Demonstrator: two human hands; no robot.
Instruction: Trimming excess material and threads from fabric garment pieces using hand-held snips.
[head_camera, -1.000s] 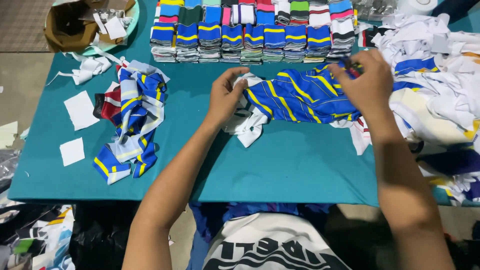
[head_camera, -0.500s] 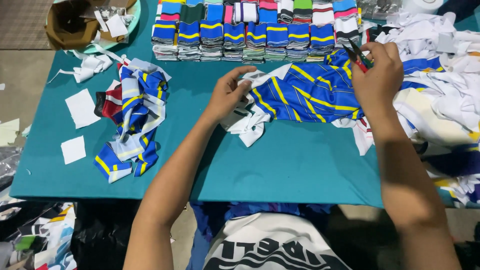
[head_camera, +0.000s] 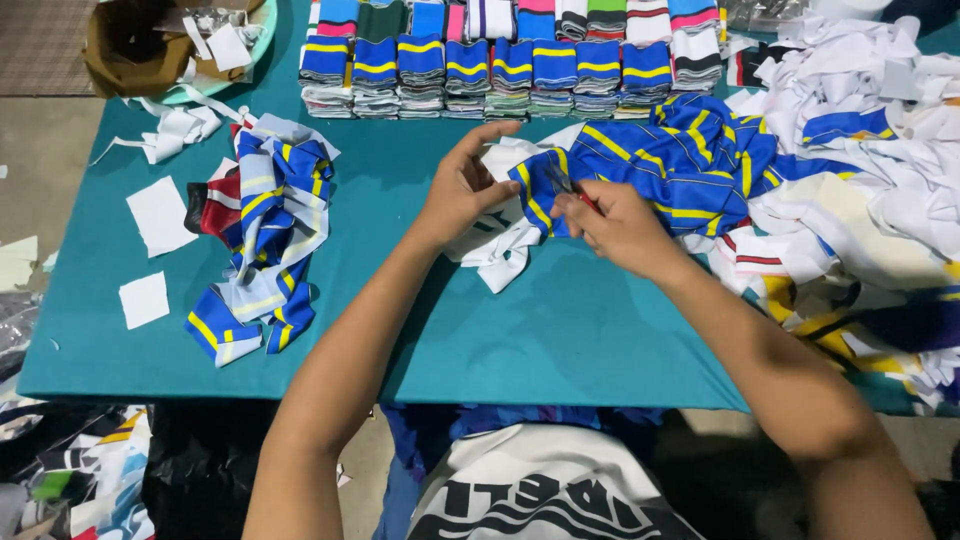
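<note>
Both hands have come together at the near-left end of the blue knitted fabric piece with yellow stripes (head_camera: 680, 160), which lies on the teal table top (head_camera: 560, 330) between the rows of folded collars and the big heap at the right. One second ago they were spread wide, left hand (head_camera: 462, 190) at the white edge and right hand (head_camera: 620, 225) far out at the other end of the cloth; now the right hand sits close to the left, approx. in the middle of the table. The right hand's fingers are closed round a small red-handled cutting tool (head_camera: 572, 190), probably thread snips, w/ its tip against the blue cloth edge; I cannot tell if the blades are open. The left hand pinches the fabric edge w/ thumb and lower fingers, while the index finger stretches out straight over the white ribbed fabric part (head_camera: 500, 250) under it. The cloth itself is bunched more toward the right than before, so it seems it was pulled in and gathered. To my judgement this means the spreading is over and the trimming at the seam is now in hand. At left lies the loose pile of blue, yellow and white striped strips (head_camera: 265, 240), apart from both hands, w/ white paper squares (head_camera: 160, 212) beside it. Behind, the rows of folded striped collars (head_camera: 480, 70) are stacked tidy, and the heap of white and blue cloth pieces (head_camera: 870, 130) touches the worked fabric at its right side.
</note>
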